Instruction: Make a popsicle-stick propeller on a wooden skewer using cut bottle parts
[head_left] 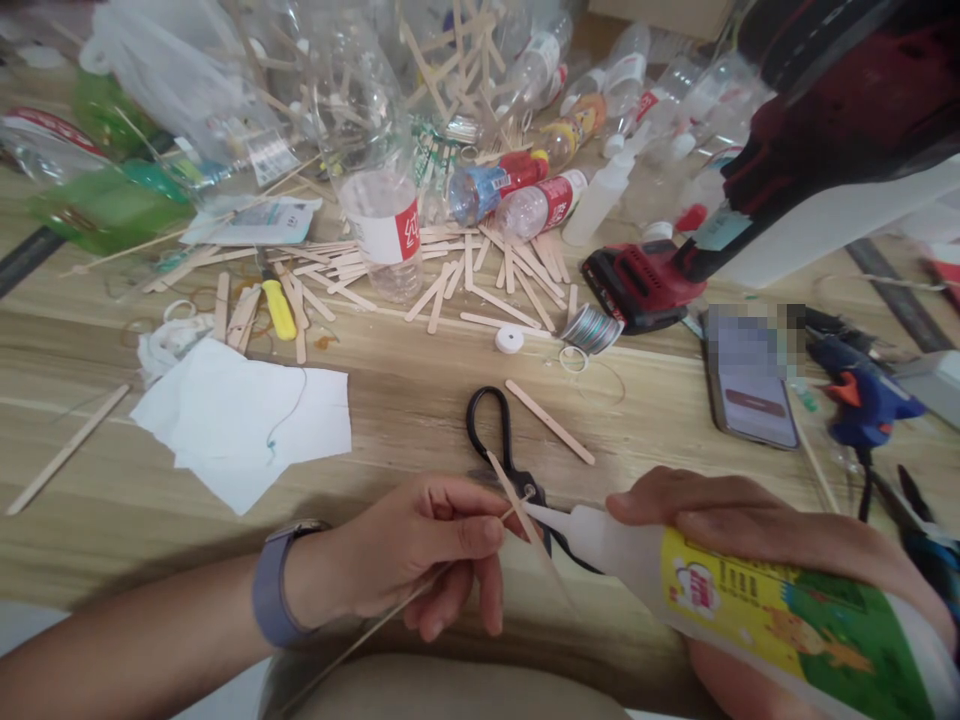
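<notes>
My left hand (442,540) pinches a thin wooden skewer (360,640) between thumb and forefinger; its long end trails down to the lower left. Across the skewer's tip lies a narrow wooden stick (544,556), set at an angle by my fingertips. My right hand (750,510) is wrapped round a glue bottle (739,600) with a yellow and green label, tilted so its white nozzle (549,517) meets or nearly meets the crossing of the two sticks. Black-handled scissors (508,440) lie on the table just behind, partly hidden by the sticks and nozzle.
A loose craft stick (550,421) lies beyond the scissors. White paper sheets (262,410) are at left. A phone (742,400), a blue glue gun (862,390) and a red-black cordless tool (645,283) stand at right. Piled sticks and plastic bottles (382,230) fill the back.
</notes>
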